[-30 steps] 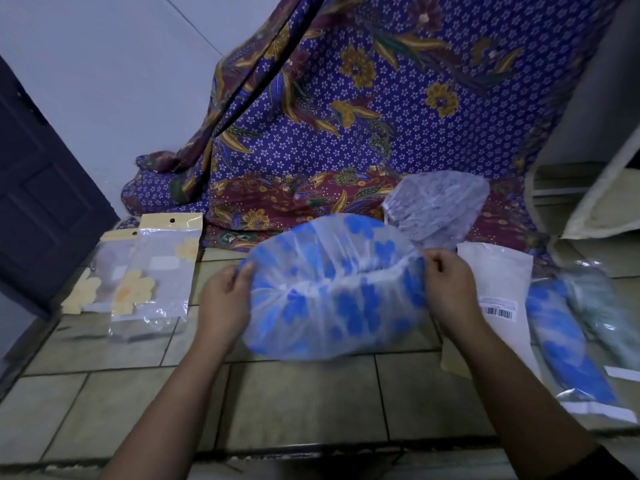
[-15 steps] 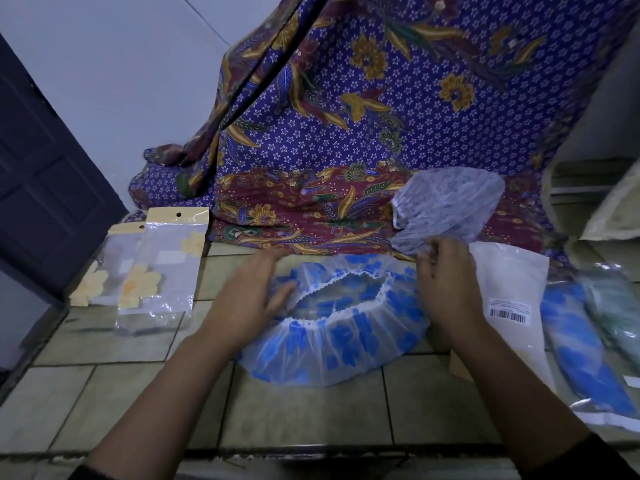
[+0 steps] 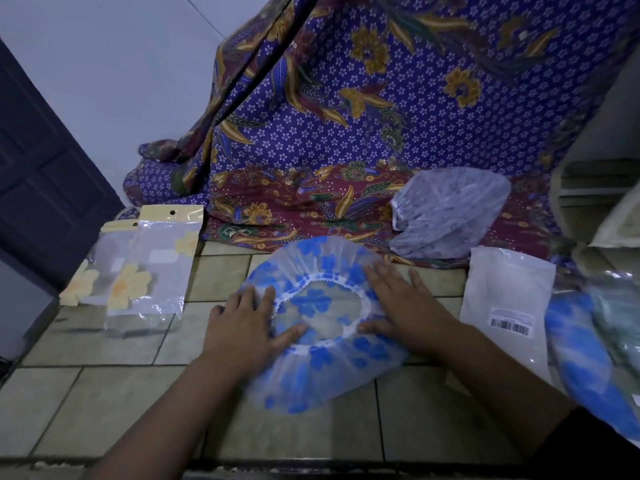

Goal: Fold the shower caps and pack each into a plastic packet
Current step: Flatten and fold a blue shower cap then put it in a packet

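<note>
A clear shower cap with blue flowers (image 3: 322, 372) lies flat on the tiled floor, its white elastic opening facing up. My left hand (image 3: 242, 327) presses flat on its left rim, fingers straight, thumb on the elastic edge. My right hand (image 3: 401, 306) presses flat on the right rim the same way. A grey patterned shower cap (image 3: 450, 213) sits behind on the cloth. Two clear packets with yellow flowers (image 3: 152, 271) lie at the left. A white packet with a barcode (image 3: 509, 299) lies at the right.
A purple and maroon batik cloth (image 3: 363, 133) hangs behind and spills onto the floor. Packed caps in blue (image 3: 581, 358) and green (image 3: 620, 320) lie at the far right. A dark door (image 3: 38, 174) stands at the left, a white shelf (image 3: 595, 188) at the right.
The blue cap, held up stretched between both hands, has come down onto the floor. Both hands went from gripping its rim to pressing flat on it.
</note>
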